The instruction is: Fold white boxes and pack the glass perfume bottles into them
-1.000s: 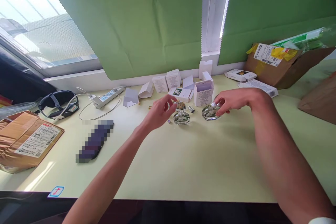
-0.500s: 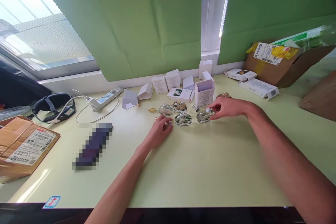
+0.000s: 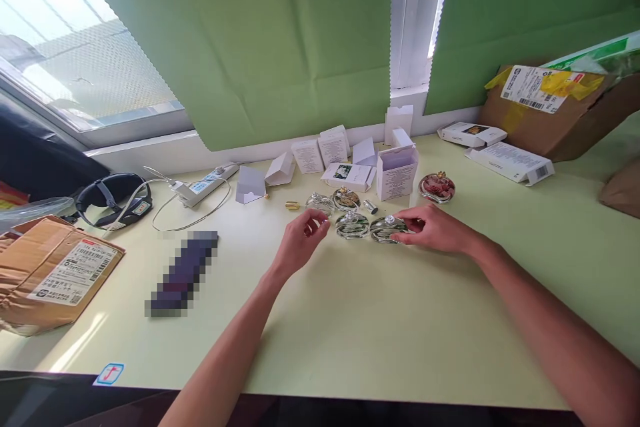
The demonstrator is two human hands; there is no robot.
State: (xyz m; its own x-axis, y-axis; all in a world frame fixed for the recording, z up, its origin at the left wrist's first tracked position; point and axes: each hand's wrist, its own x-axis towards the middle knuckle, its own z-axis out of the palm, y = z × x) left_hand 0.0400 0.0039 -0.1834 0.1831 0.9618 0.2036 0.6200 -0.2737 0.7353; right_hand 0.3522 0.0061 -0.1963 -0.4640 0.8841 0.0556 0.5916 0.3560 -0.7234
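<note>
My right hand point(image 3: 433, 227) grips the side of a clear glass perfume bottle point(image 3: 384, 232) standing on the table. Close beside it on the left is another clear perfume bottle point(image 3: 351, 227). My left hand point(image 3: 303, 240) hovers just left of that second bottle, fingers loosely curled, thumb and index a little apart, with nothing visible between them. Behind are a clear bottle point(image 3: 319, 202), partly hidden by the left hand, and an amber-toned bottle point(image 3: 346, 198). A red-tinted bottle point(image 3: 437, 188) stands behind my right hand. A silver cap point(image 3: 371, 207) and a gold cap point(image 3: 292, 205) lie nearby.
Several white cartons, one open and upright point(image 3: 397, 177), stand or lie along the back. Cardboard boxes are at left point(image 3: 55, 273) and right point(image 3: 565, 127). A power strip point(image 3: 205, 187), a black headset point(image 3: 115, 200) and a pixelated dark object point(image 3: 185, 273) lie left.
My right hand has brought its perfume bottle left and upright, beside the other clear one. My left hand has lifted slightly. The red-tinted bottle now shows fully. The view has shifted slightly.
</note>
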